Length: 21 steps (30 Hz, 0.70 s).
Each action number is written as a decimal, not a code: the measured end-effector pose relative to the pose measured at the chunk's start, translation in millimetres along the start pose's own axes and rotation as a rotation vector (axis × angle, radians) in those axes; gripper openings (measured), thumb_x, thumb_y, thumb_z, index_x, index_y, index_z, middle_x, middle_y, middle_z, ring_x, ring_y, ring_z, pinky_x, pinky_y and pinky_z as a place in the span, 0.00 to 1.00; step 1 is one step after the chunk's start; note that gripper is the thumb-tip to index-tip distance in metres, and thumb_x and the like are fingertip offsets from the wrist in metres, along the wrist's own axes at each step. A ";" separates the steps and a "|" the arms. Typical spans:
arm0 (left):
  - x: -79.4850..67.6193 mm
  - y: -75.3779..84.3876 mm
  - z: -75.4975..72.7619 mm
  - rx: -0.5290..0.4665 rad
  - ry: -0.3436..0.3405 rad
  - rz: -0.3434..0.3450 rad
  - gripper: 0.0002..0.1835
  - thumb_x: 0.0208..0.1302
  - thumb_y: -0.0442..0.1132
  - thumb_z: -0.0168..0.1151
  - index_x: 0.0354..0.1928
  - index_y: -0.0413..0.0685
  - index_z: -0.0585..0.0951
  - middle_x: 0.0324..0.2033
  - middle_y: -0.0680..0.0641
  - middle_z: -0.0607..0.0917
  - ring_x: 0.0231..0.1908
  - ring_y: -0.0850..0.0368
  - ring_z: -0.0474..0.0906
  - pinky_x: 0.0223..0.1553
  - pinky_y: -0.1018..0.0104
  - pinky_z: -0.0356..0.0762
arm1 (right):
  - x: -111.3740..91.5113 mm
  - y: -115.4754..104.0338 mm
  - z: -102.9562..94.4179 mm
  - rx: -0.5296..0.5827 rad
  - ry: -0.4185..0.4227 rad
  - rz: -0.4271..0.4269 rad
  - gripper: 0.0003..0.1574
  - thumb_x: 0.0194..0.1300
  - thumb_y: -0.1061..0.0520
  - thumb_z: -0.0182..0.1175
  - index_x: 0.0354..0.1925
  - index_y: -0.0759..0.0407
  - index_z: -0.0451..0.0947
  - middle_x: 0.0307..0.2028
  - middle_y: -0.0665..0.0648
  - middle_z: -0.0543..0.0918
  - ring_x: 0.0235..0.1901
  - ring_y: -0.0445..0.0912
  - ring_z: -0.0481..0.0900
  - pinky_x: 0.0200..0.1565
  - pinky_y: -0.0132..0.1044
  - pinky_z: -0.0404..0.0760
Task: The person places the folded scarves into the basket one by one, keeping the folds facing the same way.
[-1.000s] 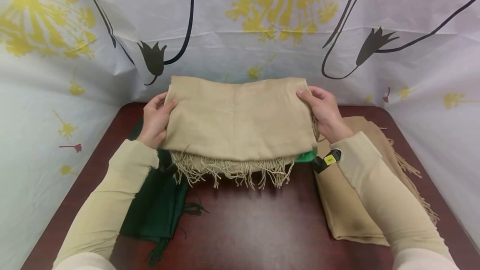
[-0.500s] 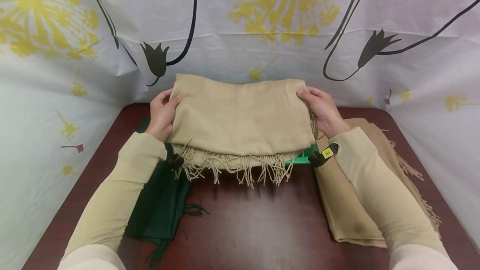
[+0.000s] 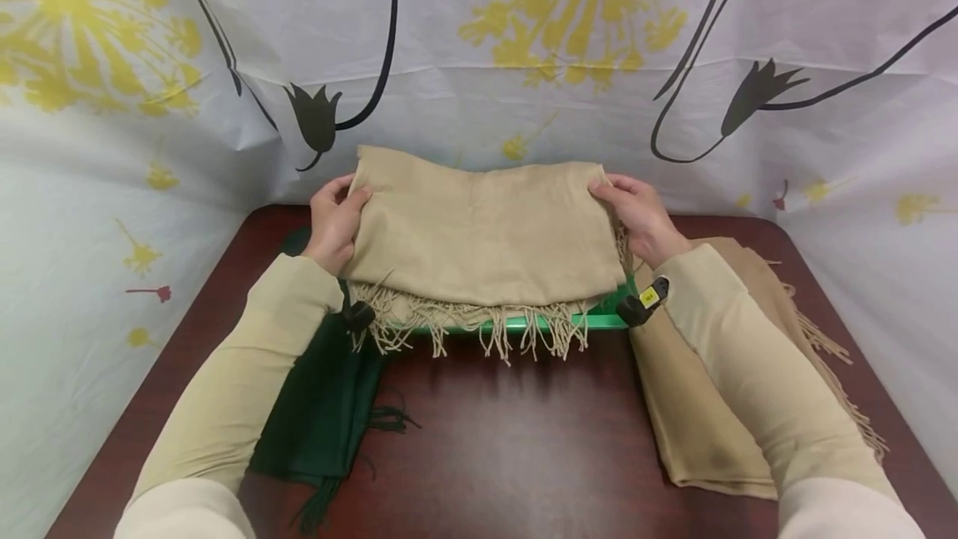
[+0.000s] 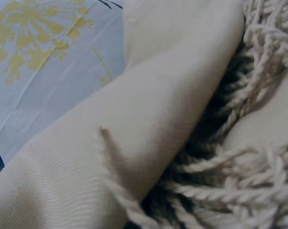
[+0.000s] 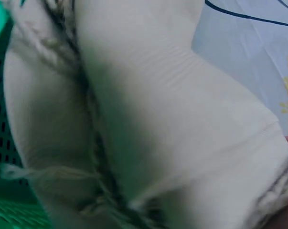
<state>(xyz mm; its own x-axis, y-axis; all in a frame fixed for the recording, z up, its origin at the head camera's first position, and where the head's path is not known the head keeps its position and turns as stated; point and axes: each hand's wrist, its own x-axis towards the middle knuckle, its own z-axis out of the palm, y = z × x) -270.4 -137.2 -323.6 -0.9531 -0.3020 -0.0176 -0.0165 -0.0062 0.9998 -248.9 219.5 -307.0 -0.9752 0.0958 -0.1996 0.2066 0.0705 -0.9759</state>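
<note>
A folded beige scarf (image 3: 486,231) with twisted fringe along its lower edge is held up between both hands. My left hand (image 3: 334,221) pinches its left side, thumb on the front face. On the opposite side my right hand (image 3: 639,215) grips the edge the same way. Behind and below the scarf is a green basket (image 3: 606,321), mostly covered; its perforated wall (image 5: 0,119) shows in the right wrist view. The left wrist view is filled by the scarf's cloth (image 4: 134,109) and loose fringe (image 4: 229,191).
A dark green folded scarf (image 3: 322,414) lies on the left of the dark red table (image 3: 509,447). At the right lies a tan folded scarf (image 3: 703,406), fringe outward, partly under my right forearm. A patterned curtain (image 3: 479,106) hangs behind the table.
My left hand has shifted right and slightly up, and the scarf's left end with it. The scarf's lower edge is a little higher in view, and more of the green basket's rim shows.
</note>
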 end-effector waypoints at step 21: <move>-0.9 -9.6 4.6 0.016 -0.063 -0.139 0.20 0.62 0.35 0.53 0.57 0.45 0.70 0.50 0.44 0.72 0.43 0.54 0.70 0.46 0.63 0.68 | 9.4 7.2 -2.1 -0.037 -0.022 0.062 0.27 0.61 0.53 0.55 0.58 0.58 0.66 0.30 0.44 0.77 0.26 0.37 0.76 0.30 0.31 0.75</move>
<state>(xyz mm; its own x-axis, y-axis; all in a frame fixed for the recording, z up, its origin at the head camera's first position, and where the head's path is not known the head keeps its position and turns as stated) -270.8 -132.4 -333.2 -0.9585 -0.2384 -0.1560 -0.1537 -0.0284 0.9877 -256.4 223.0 -315.7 -0.9618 0.0794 -0.2621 0.2694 0.1019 -0.9576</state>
